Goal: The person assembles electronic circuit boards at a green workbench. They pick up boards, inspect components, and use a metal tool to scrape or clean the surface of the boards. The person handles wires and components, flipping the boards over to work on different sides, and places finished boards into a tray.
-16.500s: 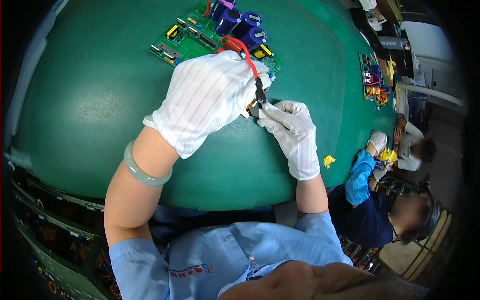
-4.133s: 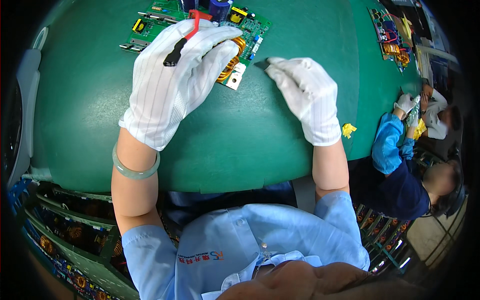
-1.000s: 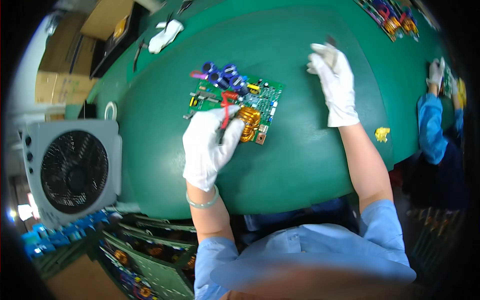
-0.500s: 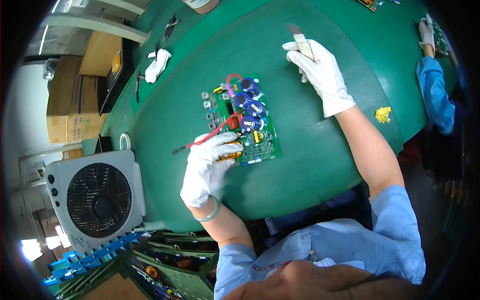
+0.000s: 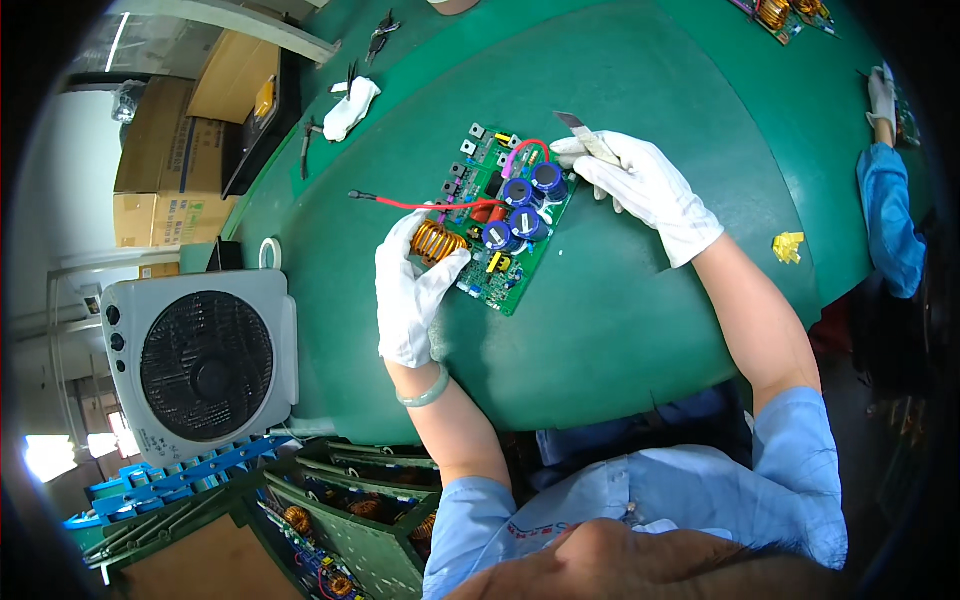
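A green circuit board (image 5: 500, 285) lies tilted on the green mat in front of me. It carries blue capacitors (image 5: 526, 224), a copper-wound coil (image 5: 437, 241) and a red wire (image 5: 430, 206) that sticks out to the left. In a white glove, my left hand (image 5: 412, 290) is closed on the board's left edge, fingers and thumb around the coil. My right hand (image 5: 645, 190), also gloved, pinches a knife (image 5: 596, 146) with a pale wrapped handle and a dark slanted blade. Its fingertips are close to the board's upper right corner; whether they touch it, I cannot tell.
A grey box fan (image 5: 205, 365) stands at the left, above green crates (image 5: 365, 540) holding boards. Pliers (image 5: 381, 38), cutters (image 5: 307, 150) and a white cloth (image 5: 352, 108) lie at the far left. Yellow scrap (image 5: 788, 247) is at the right, near a co-worker's sleeve (image 5: 890, 215).
The board has turned clockwise, its far end swinging right, with my left hand on it. My right hand has come down and closer to the board with the knife.
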The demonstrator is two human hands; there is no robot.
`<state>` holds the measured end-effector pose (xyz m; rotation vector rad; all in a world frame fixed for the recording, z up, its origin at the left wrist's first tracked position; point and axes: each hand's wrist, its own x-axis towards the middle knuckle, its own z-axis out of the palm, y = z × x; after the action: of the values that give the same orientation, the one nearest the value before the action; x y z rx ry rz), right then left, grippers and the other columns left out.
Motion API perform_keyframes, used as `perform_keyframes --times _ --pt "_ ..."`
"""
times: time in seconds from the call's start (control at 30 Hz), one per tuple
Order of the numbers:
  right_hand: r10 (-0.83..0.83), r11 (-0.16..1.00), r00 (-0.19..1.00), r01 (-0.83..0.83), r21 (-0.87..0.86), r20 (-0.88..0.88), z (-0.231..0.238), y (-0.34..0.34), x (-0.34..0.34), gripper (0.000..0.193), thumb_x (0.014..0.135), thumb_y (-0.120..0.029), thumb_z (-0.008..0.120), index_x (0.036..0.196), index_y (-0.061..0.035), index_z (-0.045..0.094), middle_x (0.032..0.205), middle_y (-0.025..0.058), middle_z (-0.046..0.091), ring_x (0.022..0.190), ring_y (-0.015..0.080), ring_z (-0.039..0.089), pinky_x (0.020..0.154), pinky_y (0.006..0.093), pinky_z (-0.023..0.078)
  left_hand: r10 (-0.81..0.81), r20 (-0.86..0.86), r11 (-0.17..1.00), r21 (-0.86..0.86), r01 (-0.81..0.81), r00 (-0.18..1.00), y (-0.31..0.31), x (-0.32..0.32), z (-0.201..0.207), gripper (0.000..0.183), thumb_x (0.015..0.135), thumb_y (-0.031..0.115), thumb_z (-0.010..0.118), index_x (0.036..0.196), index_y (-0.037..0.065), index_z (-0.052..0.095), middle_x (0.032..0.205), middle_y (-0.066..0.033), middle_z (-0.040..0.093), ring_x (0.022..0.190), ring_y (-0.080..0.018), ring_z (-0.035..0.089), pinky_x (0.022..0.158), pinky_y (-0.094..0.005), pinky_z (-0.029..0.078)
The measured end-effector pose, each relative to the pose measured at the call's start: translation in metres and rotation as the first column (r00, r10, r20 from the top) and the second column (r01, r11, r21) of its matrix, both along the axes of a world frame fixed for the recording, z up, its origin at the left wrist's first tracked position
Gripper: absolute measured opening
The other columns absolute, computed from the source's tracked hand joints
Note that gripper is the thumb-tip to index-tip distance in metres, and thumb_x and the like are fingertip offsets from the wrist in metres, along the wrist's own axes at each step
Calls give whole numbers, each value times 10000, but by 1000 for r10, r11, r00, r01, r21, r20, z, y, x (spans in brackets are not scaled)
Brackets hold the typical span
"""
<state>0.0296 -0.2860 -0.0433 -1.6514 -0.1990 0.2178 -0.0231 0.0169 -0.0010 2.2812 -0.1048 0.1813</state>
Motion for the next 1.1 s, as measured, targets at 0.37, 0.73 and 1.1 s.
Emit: perform_keyframes --times 0.37,0.73,1.1 --pt "-95 995 995 95 1 -33 -1 0 1 292 965 -250 628 1211 -119 712 900 11 697 652 89 600 550 269 500 12 213 911 400 -98 977 -13 2 -13 739 750 260 888 1343 -11 540 1265 -209 618 1087 -328 641 972 -396 508" --pt "-75 997 996 74 -14 -44 4 -1 1 291 959 -229 609 1210 -123 712 884 10 703 638 96 591 584 270 500 177 17 959 221 -176 984 -22 3 -11 775 749 269 900 1344 -43 514 1225 -180 633 1050 -266 654 940 -367 528" --pt "-91 993 993 95 67 -72 6 -8 -1 310 940 -218 623 1211 -96 710 898 8 709 643 84 575 554 251 479 16 -216 890 -442 -113 976 -7 -1 -7 664 726 -48 874 1294 -19 532 1162 -101 594 983 -168 629 849 -317 571"
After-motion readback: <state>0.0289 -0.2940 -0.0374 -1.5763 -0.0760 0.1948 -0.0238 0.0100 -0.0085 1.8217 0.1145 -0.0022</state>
